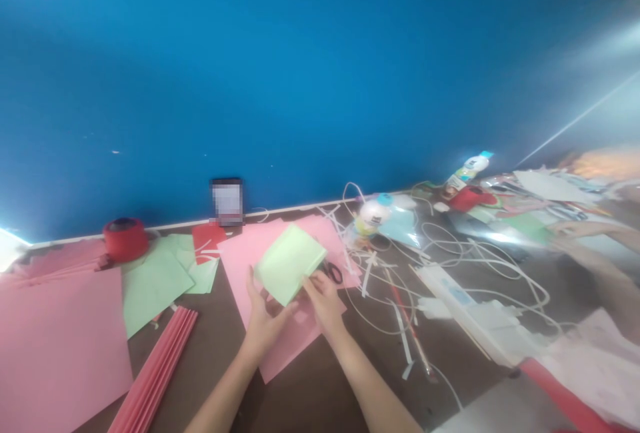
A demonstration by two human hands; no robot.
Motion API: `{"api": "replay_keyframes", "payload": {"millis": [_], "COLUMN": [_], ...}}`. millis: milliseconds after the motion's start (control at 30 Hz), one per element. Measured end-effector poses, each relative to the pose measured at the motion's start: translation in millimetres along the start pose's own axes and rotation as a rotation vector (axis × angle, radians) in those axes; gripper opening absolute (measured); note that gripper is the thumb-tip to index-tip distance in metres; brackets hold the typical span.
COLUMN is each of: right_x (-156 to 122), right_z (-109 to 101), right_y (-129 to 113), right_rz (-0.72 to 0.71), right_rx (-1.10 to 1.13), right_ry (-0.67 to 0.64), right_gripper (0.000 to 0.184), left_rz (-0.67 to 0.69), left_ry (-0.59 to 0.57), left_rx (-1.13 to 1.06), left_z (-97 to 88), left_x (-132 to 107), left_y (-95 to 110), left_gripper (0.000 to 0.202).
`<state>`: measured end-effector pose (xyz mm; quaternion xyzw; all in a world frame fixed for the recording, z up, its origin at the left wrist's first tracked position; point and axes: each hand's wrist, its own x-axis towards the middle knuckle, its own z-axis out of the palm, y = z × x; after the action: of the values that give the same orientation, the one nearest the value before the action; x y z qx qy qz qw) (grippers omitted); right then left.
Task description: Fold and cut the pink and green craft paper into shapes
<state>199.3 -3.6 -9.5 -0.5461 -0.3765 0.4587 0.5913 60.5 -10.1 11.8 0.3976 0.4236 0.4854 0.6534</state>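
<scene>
Both my hands hold a folded light green paper (pixel 290 262) above a pink sheet (pixel 280 300) on the dark table. My left hand (pixel 263 323) grips the paper's lower left edge, thumb on top. My right hand (pixel 323 300) pinches its lower right edge. Black-handled scissors (pixel 333 272) lie just right of my right hand on the pink sheet.
A large pink sheet (pixel 55 346), green sheets (pixel 155 283), a pleated red paper strip (pixel 155 370) and a red tape roll (pixel 125 238) lie left. White cables (pixel 480 266), a power strip (pixel 465 306), a bottle (pixel 467 172) and paper scraps clutter the right. Another person's arm (pixel 605 273) reaches in at right.
</scene>
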Motion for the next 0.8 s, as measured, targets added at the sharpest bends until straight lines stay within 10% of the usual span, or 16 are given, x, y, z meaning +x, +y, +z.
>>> {"api": "replay_keyframes", "payload": {"millis": [800], "right_x": [-0.8], "right_z": [-3.3], "right_y": [-6.1], "right_rz": [0.016], "right_rx": [0.051], "right_ry": [0.052], "right_gripper": [0.027], "left_rz": [0.033], "left_ry": [0.054], "left_rx": [0.159], "left_z": [-12.0], "left_x": [10.6], "left_y": [7.6], "left_gripper": [0.061]}}
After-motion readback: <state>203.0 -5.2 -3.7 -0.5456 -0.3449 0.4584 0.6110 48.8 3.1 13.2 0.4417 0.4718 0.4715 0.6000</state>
